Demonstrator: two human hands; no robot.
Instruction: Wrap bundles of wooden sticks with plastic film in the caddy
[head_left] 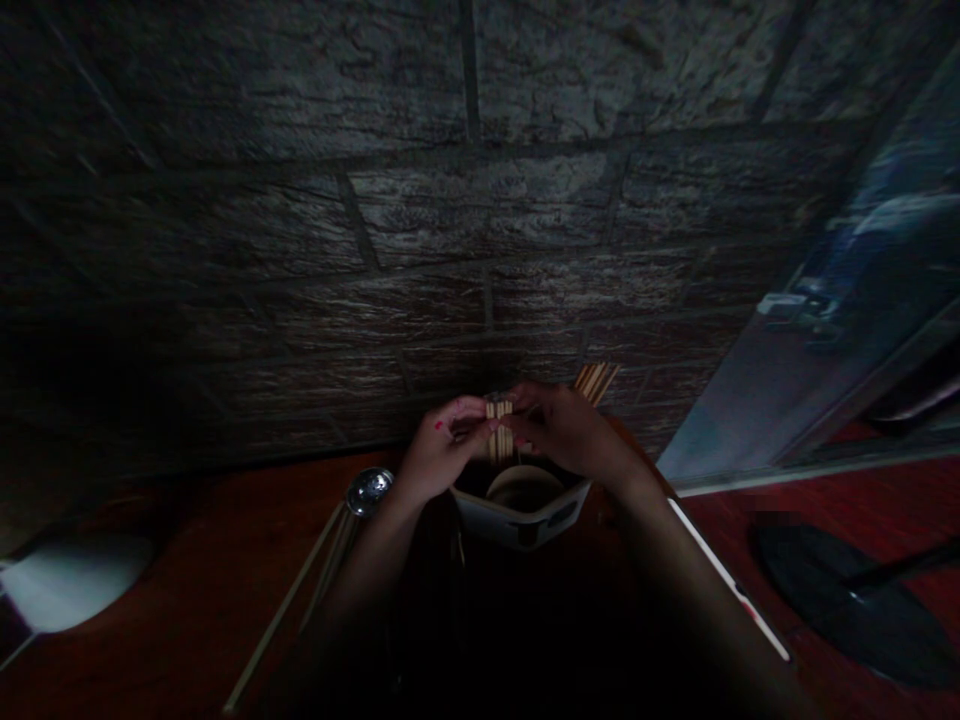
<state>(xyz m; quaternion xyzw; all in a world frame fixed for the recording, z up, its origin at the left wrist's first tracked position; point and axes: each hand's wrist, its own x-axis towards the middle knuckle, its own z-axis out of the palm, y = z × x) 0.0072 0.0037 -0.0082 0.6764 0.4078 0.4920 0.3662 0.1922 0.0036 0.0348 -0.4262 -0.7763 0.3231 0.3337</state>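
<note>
Over a pale container (517, 530) near the back of the table, both my hands close round a bundle of chopsticks (500, 435), which stands roughly upright. My left hand (448, 440) grips the bundle from the left with thumb and fingers. From the other side my right hand (559, 428) pinches it near the top. Inside the container, below the hands, sits a round bowl-like piece (525, 485). More chopsticks (596, 382) stick out behind my right hand. The chopsticks' lower ends are hidden.
Left of my left forearm, a shiny metal ladle (370, 491) and long thin sticks (289, 610) lie on the wooden table (187, 540). A white object (75, 580) stands at far left. A stone wall (420, 220) rises behind; a door (772, 370) and round black base (855, 600) are right.
</note>
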